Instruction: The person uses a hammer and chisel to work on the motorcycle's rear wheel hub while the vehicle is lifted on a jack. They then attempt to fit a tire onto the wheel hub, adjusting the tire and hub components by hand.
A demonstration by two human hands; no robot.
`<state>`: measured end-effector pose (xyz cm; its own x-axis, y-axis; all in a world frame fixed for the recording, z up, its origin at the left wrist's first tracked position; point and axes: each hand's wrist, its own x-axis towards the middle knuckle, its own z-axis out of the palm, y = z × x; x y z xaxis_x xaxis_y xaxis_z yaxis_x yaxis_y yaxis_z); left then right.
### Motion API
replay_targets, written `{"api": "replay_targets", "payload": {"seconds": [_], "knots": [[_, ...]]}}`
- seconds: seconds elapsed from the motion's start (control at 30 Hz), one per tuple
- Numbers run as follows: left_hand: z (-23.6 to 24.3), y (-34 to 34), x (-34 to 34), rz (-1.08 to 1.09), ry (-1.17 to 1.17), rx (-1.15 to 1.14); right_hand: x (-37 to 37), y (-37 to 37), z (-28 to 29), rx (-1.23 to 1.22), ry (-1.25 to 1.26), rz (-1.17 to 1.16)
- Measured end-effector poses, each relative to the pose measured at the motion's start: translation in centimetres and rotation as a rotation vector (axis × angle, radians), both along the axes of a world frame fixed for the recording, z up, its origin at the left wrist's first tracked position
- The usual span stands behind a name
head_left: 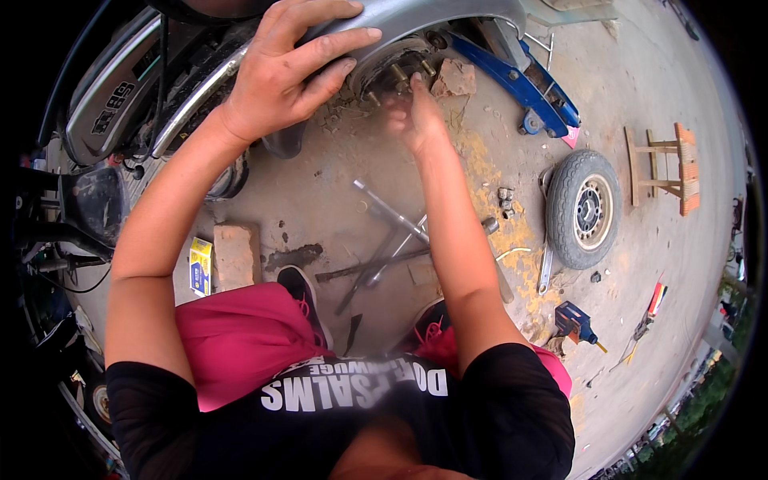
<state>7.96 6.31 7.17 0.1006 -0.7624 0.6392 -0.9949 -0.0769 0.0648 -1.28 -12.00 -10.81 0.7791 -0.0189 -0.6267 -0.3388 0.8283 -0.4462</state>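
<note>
My left hand (pixel 290 72) rests on the grey curved fender (pixel 436 18) of a vehicle, palm down, fingers apart and empty. Below the fender is a bare wheel hub (pixel 390 68) with brassy studs sticking out. My right hand (pixel 418 118) is at the hub, its thumb up against the studs. Motion smears the other fingers of that hand, so whether they grip anything is unclear. To the right, a wheel (pixel 563 218) with a grey tyre and pale rim lies on the ground, away from both hands.
A blue jack (pixel 512 74) stands beside the hub, near a broken brick (pixel 454 78). A cross-shaped wrench (pixel 394 214) lies before my feet. Left are a brick (pixel 238 256) and a small box (pixel 200 268). Right are a blue power tool (pixel 576 322) and a wooden stool (pixel 688 170).
</note>
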Motion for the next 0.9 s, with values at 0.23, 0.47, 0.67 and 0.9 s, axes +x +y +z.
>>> {"api": "replay_targets", "payload": {"seconds": [0.23, 0.47, 0.67, 0.9], "knots": [[0.0, 0.0, -0.1, 0.023, -0.031, 0.038, -0.1, 3.5, -3.6, -1.181, -0.121, -0.366], [0.1, -0.3, -0.1, 0.015, -0.016, 0.020, 0.6, 2.5, -1.9, -0.924, -0.024, -0.256], [-0.2, 0.2, 0.2, -0.020, -0.017, -0.048, -0.3, 2.4, 1.0, -0.553, 0.089, -0.124], [-0.3, 0.2, 0.8, -0.045, -0.032, -0.038, 0.2, 1.8, -1.9, -0.588, -0.009, -0.259]]}}
